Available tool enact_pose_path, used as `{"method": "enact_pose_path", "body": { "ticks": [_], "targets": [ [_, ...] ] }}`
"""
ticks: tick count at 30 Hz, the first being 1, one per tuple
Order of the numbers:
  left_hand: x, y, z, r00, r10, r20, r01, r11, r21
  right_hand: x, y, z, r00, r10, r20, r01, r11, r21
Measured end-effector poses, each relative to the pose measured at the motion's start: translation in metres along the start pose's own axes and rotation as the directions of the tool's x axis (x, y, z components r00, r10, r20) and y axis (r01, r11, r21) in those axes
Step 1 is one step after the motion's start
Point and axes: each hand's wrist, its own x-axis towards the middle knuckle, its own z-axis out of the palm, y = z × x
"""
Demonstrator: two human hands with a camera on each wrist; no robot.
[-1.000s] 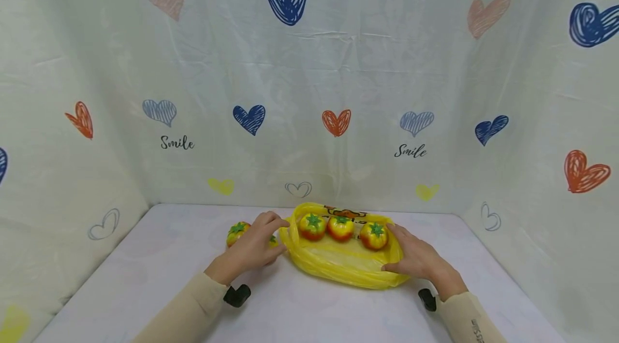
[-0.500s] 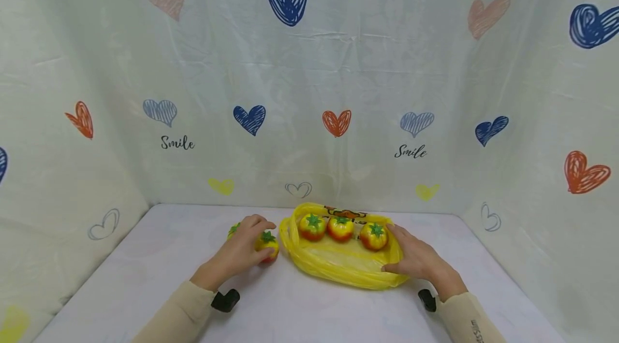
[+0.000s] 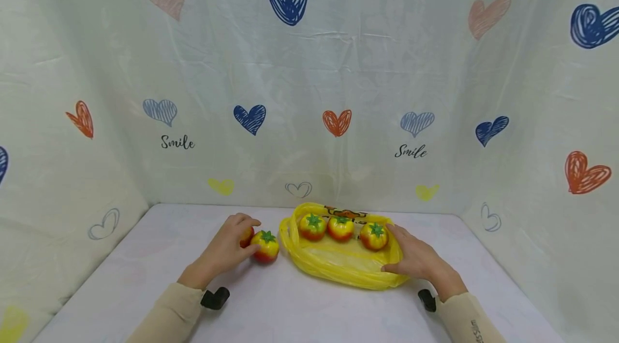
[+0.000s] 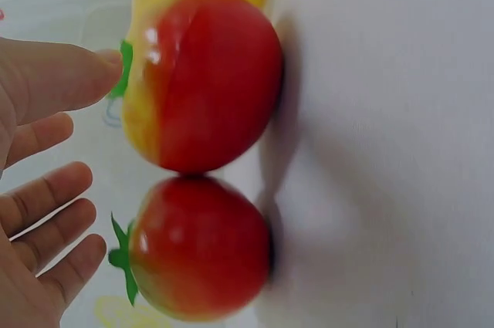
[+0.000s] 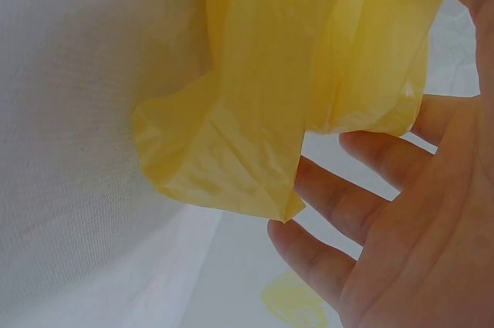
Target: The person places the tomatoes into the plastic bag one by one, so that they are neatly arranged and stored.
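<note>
My left hand (image 3: 227,246) is over two red-and-yellow tomatoes left of the bag, fingers loosely spread. In the left wrist view the thumb tip overlaps the green top of the nearer tomato (image 4: 212,85); contact cannot be told. The other tomato (image 4: 201,251) sits against it, partly hidden by the hand in the head view. A yellow plastic bag (image 3: 333,273) lies with its mouth spread, and inside are three tomatoes, the left one (image 3: 312,227), middle one (image 3: 340,229) and right one (image 3: 374,236). My right hand (image 3: 418,257) rests at the bag's right rim, fingers spread along it.
The white table (image 3: 300,316) ends at a hanging white curtain (image 3: 367,171) printed with hearts, which closes off the back and both sides. A black wrist camera (image 3: 215,298) sits by the left sleeve, another (image 3: 427,300) by the right sleeve.
My left hand has moved left and slightly back toward me, away from the bag's left edge, uncovering the nearer tomato and covering more of the other. The right hand and bag have stayed put.
</note>
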Motion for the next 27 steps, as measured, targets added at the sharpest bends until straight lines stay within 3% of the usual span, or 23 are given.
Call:
{"method": "enact_pose_path", "body": {
  "ticks": [7, 13, 27],
  "targets": [
    [-0.002, -0.01, -0.002, 0.998, -0.066, -0.004, 0.066, 0.998, -0.012, 0.0, 0.0, 0.001, 1.0, 0.001, 0.004, -0.001, 1.0, -0.003],
    [-0.005, -0.013, -0.004, 0.996, -0.085, -0.017, 0.084, 0.996, -0.039, -0.001, -0.002, -0.001, 1.0, 0.004, 0.005, -0.004, 1.0, -0.006],
    [-0.008, -0.026, -0.003, 0.981, -0.19, 0.046, 0.192, 0.98, -0.055, 0.0, -0.002, 0.0, 1.0, 0.01, 0.009, -0.01, 1.0, -0.01]
  ]
}}
